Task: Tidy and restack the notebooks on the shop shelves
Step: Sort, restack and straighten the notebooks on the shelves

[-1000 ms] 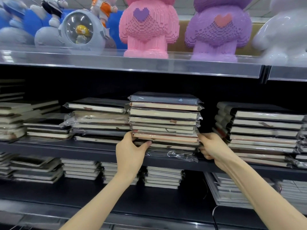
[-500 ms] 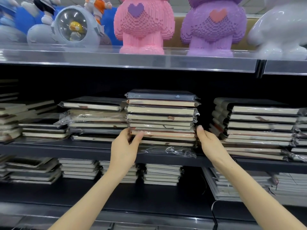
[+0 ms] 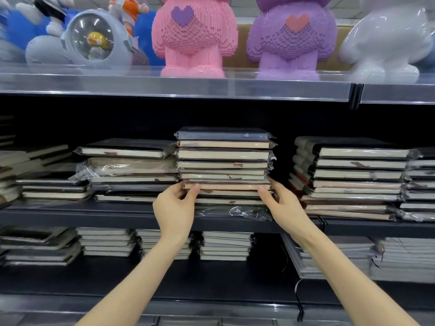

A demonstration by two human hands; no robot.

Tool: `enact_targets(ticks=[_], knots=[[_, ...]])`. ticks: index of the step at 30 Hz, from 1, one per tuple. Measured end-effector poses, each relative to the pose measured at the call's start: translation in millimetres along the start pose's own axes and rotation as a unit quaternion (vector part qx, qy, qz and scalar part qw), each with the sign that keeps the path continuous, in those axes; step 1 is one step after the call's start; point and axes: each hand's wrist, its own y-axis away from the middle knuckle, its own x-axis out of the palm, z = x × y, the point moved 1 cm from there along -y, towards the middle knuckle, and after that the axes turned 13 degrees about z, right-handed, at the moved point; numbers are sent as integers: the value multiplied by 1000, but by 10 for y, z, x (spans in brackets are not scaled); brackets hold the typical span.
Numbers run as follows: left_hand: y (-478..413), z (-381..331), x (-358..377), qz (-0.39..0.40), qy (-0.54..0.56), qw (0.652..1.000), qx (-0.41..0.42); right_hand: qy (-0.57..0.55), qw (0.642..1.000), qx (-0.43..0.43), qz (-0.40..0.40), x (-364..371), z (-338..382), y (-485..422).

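A tall stack of plastic-wrapped notebooks (image 3: 223, 158) stands in the middle of the dark shelf (image 3: 117, 217). My left hand (image 3: 175, 208) pinches the left front corner of a pinkish notebook (image 3: 226, 186) low in that stack. My right hand (image 3: 281, 203) grips the same level at the right front corner. Both hands hold the stack from the sides, thumbs on top of the pinkish cover. A few more notebooks lie under the hands, with loose plastic wrap hanging over the shelf edge.
Lower stacks of notebooks (image 3: 127, 170) sit to the left and another stack (image 3: 353, 177) to the right. More notebooks (image 3: 226, 245) fill the shelf below. Pink (image 3: 195, 36) and purple (image 3: 292, 36) block figures stand on the clear top shelf.
Both hands have moved up from the bottom of the stack to a pinkish notebook higher in it. The stack itself looks unmoved.
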Motion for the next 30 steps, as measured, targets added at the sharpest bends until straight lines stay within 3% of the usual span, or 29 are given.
enact_targets(ticks=[14,22,26,30], knots=[[10,-11,40,-49,30,998,-11,31,991,-2,-129,112,-22,-17],[195,75,64,-16,0,999,40,88,989,-16,-120,128,26,66],[147,113,45,-31,-67,993,93,127,984,-16,-120,153,1,55],[126,148,42,-14,-102,990,96,111,985,-7,-132,158,52,81]])
